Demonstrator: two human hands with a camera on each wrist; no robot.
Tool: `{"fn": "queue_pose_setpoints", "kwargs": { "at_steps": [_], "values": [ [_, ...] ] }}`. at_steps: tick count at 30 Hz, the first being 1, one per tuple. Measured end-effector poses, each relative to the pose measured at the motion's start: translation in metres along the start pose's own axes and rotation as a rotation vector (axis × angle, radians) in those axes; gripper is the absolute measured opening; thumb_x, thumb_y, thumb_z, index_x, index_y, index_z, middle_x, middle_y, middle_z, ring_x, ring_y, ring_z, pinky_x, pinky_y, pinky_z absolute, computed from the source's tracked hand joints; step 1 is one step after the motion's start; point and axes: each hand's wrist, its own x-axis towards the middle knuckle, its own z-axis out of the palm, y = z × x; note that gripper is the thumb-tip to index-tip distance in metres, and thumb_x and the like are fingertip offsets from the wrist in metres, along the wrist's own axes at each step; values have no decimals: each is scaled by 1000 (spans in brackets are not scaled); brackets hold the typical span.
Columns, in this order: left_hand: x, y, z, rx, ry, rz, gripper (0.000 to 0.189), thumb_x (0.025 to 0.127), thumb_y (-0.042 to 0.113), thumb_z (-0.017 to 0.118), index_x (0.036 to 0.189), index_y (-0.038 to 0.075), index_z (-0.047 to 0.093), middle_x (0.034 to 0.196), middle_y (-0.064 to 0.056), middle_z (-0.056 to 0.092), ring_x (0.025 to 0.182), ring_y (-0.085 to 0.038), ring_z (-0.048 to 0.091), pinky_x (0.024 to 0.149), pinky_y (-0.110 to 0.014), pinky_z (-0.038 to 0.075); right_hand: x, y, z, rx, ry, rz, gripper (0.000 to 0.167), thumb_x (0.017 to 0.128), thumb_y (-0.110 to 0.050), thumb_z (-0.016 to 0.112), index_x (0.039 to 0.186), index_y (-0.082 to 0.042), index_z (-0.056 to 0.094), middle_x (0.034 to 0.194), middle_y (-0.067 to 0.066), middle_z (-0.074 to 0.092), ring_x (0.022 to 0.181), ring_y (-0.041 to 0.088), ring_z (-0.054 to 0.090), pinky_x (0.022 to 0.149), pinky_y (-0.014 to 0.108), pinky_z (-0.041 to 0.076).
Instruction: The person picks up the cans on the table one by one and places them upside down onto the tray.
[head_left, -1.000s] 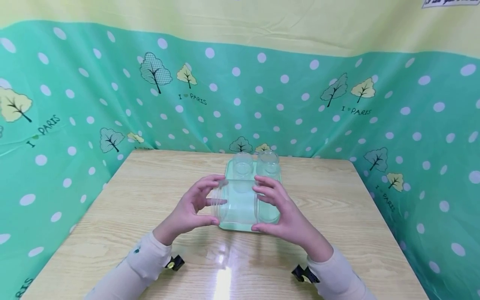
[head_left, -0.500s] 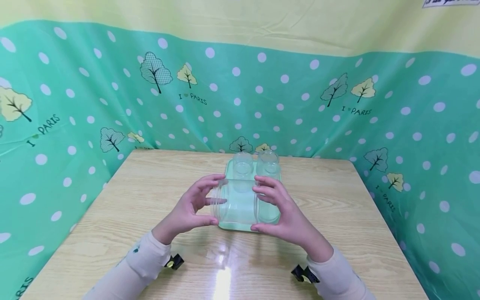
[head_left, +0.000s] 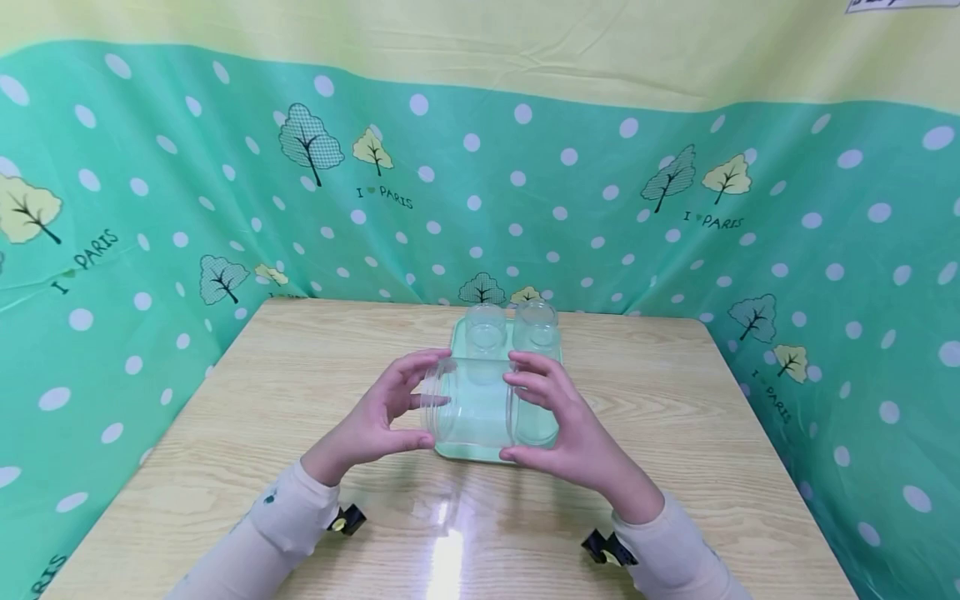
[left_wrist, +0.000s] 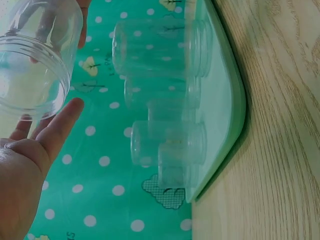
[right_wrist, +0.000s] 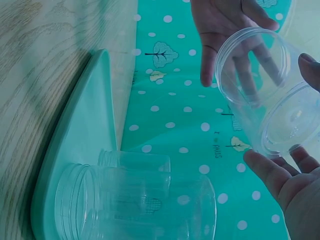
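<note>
A clear plastic jar (head_left: 480, 412) lies sideways in the air between both hands, its ridged mouth to the left and its base to the right. My left hand (head_left: 375, 421) holds it around the mouth end, thumb below and fingers above. At the base end, my right hand (head_left: 573, 425) grips it with thumb and fingers spread. The right wrist view shows that the held jar (right_wrist: 260, 95) is see-through and has nothing inside. Beneath and behind it, a pale green tray (head_left: 465, 454) bears several clear jars (left_wrist: 155, 47), standing with their ridged mouths down.
The tray rests on a light wood table (head_left: 315, 350), toward its back edge. A green dotted curtain (head_left: 420, 192) hangs around the back and sides. Black wrist cameras (head_left: 347, 520) sit at both sleeves. Glare shines on the table's front (head_left: 446, 562).
Almost nothing differs; the hands and the held jar have shifted only very slightly left, and the grip looks the same.
</note>
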Motion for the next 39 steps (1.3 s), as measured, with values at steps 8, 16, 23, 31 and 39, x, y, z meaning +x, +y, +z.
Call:
{"fn": "queue_pose_setpoints", "kwargs": {
  "at_steps": [8,16,23,31,39],
  "values": [
    [-3,3,0,48,1,-68,93,76,-18,78,152,-8,25,159,-35,24,147,-43,34,105,-47,53,-4,0,0,-12,1,-5,87,74,-5,92,147,-6,46,161,14,29,141,30,47,111,43,49],
    [-6,3,-7,100,-2,-59,92,77,-16,79,153,-8,27,158,-32,28,147,-32,40,109,-40,50,-1,0,2,-6,-8,-28,87,74,-4,92,147,-5,46,159,19,30,140,34,47,110,45,49],
    [-3,5,-11,116,1,-59,86,78,-16,77,151,-7,31,159,-30,31,146,-32,41,109,-38,50,0,-1,2,-26,7,-29,88,72,-3,93,147,-9,46,160,17,30,141,32,47,110,44,49],
    [-4,8,-13,133,2,-72,80,80,-16,75,149,-6,35,159,-27,32,148,-30,39,108,-37,50,-1,-1,3,-47,16,-15,88,73,-5,93,148,-10,46,160,14,30,140,31,47,112,40,47],
    [-2,10,-17,144,19,-80,73,83,-19,70,148,-7,37,158,-28,33,148,-31,38,108,-41,50,2,1,2,-86,35,-7,91,71,-6,94,148,-12,47,161,13,30,140,30,47,111,40,48]
  ]
}}
